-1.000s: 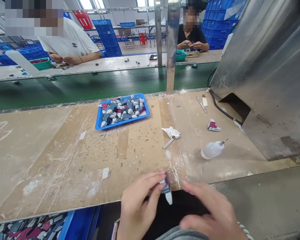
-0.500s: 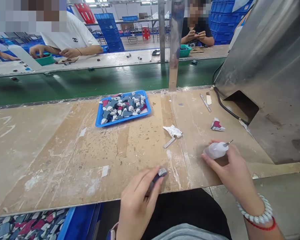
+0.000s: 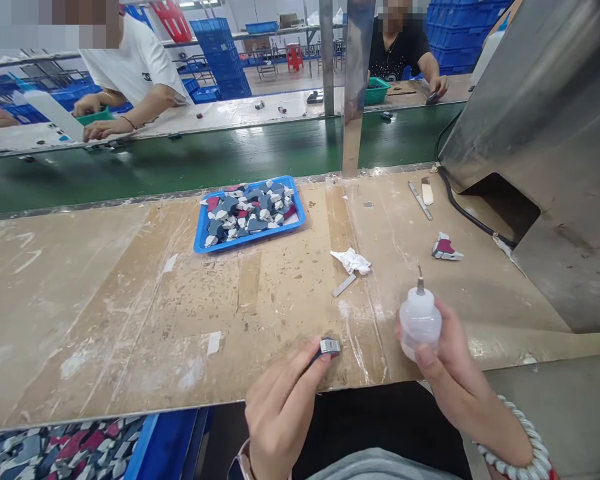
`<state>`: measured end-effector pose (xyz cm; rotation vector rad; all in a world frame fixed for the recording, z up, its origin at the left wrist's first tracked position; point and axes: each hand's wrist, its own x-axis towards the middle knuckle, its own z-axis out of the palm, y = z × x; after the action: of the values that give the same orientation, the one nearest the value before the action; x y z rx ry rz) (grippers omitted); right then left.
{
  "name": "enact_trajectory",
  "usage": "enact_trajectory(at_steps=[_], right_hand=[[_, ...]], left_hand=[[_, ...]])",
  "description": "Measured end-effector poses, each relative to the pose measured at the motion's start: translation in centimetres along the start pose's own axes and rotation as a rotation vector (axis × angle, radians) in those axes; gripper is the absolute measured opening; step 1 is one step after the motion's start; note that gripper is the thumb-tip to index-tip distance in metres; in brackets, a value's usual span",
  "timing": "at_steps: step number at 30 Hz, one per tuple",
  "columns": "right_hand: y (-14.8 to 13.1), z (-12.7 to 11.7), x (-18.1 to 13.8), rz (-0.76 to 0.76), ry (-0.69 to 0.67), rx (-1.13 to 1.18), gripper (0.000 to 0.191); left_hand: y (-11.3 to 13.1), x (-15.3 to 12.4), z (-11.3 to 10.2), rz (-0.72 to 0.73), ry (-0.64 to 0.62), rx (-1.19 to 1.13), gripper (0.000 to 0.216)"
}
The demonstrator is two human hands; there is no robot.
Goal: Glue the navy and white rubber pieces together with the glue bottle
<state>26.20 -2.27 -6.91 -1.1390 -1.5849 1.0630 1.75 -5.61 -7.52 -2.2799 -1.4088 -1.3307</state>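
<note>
Holding now: small squeeze bottle point(image 3: 419, 325) in the right hand point(image 3: 453, 373), upright, nozzle up, just above the near edge of the workbench point(image 3: 130, 320).
Right-hand grip: closed around the bottle's belly, thumb across the front, fingers behind.
Left-hand grip: left hand point(image 3: 280, 407) pinched shut on a small flat piece point(image 3: 329, 346), grey face up with a dark red edge, pressed to the bench near the front edge.
Bottle handling: probably light, soft-walled plastic; likely yields under a squeeze, so a gentle hold at the widest part looks safest; thin metal tip best kept clear of fingers.
Piece handling: seems light, stiff and thin; small enough to slip, so a pinch at one end between thumb and forefinger suits it, leaving the top face open.
Gap between the two: bottle just right of the piece, not touching.
Blue tray point(image 3: 200, 247): further back on the bench, heaped with similar grey, white and red pieces.
Crumpled white scrap point(image 3: 351, 261) and short flat strip point(image 3: 344, 285): mid-bench, between tray and bottle.
Single loose piece point(image 3: 445, 248): right side, near the metal housing point(image 3: 545, 133).
Second tray point(image 3: 65, 450): below the bench edge at left, more pieces.
Across the green belt point(image 3: 180, 167): other people at work, hands on their own bench.
</note>
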Motion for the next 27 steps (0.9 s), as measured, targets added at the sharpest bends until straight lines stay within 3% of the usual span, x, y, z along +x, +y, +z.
enact_trajectory(at_steps=[3,7,10,13,19,27], right_hand=[[-0.7,1.1,0.7,0.024,0.028,0.161,0.043],[-1.4,2.4,1.8,0.038,0.308,0.489,0.028],[-1.4,2.8,2.1,0.079,0.407,0.611,0.023],[-1.2,3.0,1.9,0.032,0.408,0.577,0.021],[-1.7,4.0,1.4,-0.22,0.29,0.316,0.02],[-2.2,4.4,1.6,-0.35,0.208,0.148,0.015]], left_hand=[[0.3,0.3,0.0,-0.018,-0.003,-0.034,0.036],[0.6,0.5,0.1,-0.04,0.018,-0.022,0.033],[0.6,0.4,0.1,-0.032,0.011,-0.018,0.033],[0.4,0.4,0.1,-0.015,0.013,-0.035,0.034],[0.3,0.4,0.0,0.0,-0.013,-0.043,0.031],[0.2,0.2,0.2,0.01,0.007,-0.058,0.028]])
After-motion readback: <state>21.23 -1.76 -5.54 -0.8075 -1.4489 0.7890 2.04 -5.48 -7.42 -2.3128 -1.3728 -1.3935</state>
